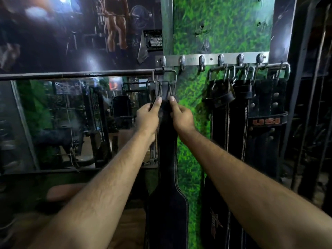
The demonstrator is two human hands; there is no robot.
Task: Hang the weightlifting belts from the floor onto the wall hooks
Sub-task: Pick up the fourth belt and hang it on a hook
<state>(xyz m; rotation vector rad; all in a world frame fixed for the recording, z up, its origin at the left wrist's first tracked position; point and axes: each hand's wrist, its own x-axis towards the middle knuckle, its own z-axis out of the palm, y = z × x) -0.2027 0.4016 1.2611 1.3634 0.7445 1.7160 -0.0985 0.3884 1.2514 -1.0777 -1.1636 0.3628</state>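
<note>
A black weightlifting belt (168,177) hangs straight down in front of me, its metal buckle (164,76) caught on the leftmost hook (163,61) of a steel hook rail (212,59). My left hand (146,116) pinches the belt's top just under the buckle from the left. My right hand (181,116) grips the same spot from the right. Three more black belts (251,123) hang by their buckles from hooks on the right; one reads USI (266,121).
The rail is fixed to a wall covered in green artificial grass (222,24). Two hooks (192,62) between the belts carry nothing. A large mirror (71,123) with a dark bar along its top fills the left. Dark metal frames (312,105) stand at the right.
</note>
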